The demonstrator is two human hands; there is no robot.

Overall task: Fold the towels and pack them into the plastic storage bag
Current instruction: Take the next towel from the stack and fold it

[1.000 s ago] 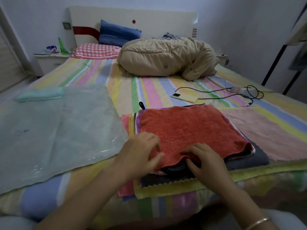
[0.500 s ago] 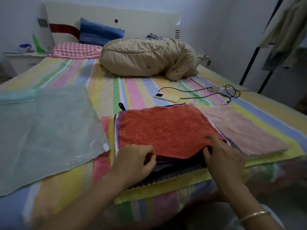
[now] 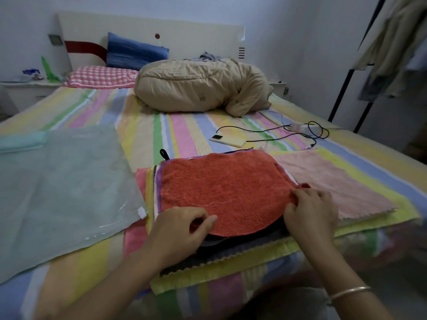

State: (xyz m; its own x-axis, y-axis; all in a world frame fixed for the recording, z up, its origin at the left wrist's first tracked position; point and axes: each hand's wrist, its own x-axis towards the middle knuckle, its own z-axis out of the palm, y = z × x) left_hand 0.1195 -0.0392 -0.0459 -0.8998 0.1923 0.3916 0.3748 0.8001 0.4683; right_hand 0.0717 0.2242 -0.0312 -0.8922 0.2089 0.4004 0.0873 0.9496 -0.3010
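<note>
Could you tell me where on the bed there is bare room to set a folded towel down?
Bare sheet lies between the plastic bag, beige quilt and phone. The towel stack and pink towel crowd the near right.

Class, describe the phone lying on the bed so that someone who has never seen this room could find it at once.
Start at the rumpled tan quilt heaped mid-bed on the striped sheet. Come toward the near edge, and just beyond the stack topped by the red towel lies the phone. It is the only flat pale slab there, with a dark camera patch and a black cable.
</note>
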